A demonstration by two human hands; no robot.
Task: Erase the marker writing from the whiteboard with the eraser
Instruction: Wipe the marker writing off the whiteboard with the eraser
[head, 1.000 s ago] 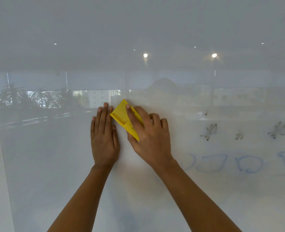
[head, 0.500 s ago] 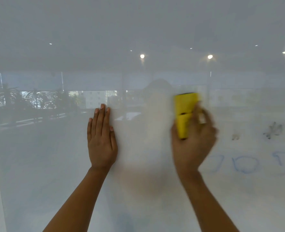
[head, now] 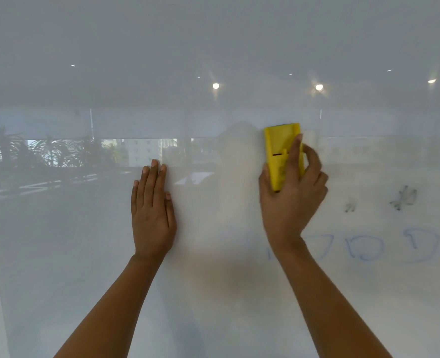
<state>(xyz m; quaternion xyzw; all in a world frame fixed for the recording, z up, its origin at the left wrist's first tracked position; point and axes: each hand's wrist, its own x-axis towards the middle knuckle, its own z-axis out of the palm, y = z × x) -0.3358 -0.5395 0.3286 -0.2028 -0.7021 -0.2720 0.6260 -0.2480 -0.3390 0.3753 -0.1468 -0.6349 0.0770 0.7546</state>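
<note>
right hand (head: 289,202) grip closed round upright yellow plastic block eraser (head: 282,156), pressed on glossy whiteboard (head: 213,280) | left hand (head: 153,215) flat, holding nothing | faint blue marker writing (head: 366,245) lower right of grip, illegible; no eraser label legible

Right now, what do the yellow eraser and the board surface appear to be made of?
The eraser looks like moulded hard plastic with a matte yellow shell: crisp edges and a slot in its back. Its wiping pad faces the board, so I cannot tell its material. The whiteboard looks like glossy glass or coated panel; it mirrors ceiling lights and plants.
</note>
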